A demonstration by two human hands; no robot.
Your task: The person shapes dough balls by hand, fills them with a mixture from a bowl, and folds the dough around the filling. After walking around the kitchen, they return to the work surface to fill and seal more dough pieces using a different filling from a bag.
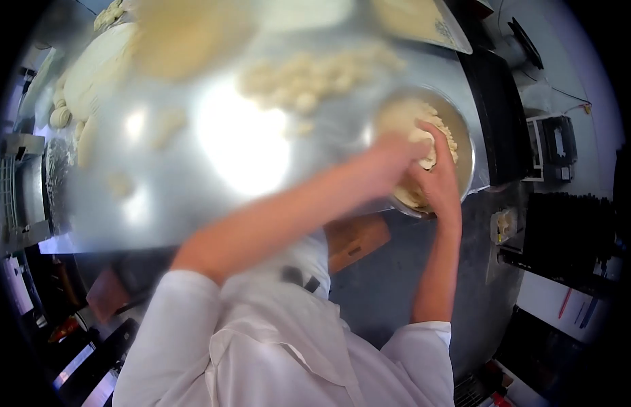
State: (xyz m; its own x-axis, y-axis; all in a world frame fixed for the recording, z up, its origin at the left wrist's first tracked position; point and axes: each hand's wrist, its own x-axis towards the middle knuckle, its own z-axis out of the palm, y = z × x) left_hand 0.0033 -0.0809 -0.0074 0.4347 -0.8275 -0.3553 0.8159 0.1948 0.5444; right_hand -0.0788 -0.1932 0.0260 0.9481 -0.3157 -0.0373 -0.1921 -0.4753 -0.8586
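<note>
Both hands meet over a round metal bowl (469, 166) at the right end of the metal table. My right hand (439, 178) curls its fingers and thumb around a pale lump of dough (427, 150). From the left, my left hand (395, 152) reaches in and closes on the same lump; its fingers are partly hidden and blurred. Beneath the hands, a crumbly pale dough-like mass (448, 129) lies in the bowl. Several small pale dough balls (305, 102) are grouped on the table to the left of the bowl, looking blurred.
A tray (458, 30) with pale contents is at the back right of the metal table (173, 210). A large pale covered mass (101, 71) lies at the far left, with rounded dough pieces (60, 117) beside it. A brown drawer (359, 241) juts out below the table edge.
</note>
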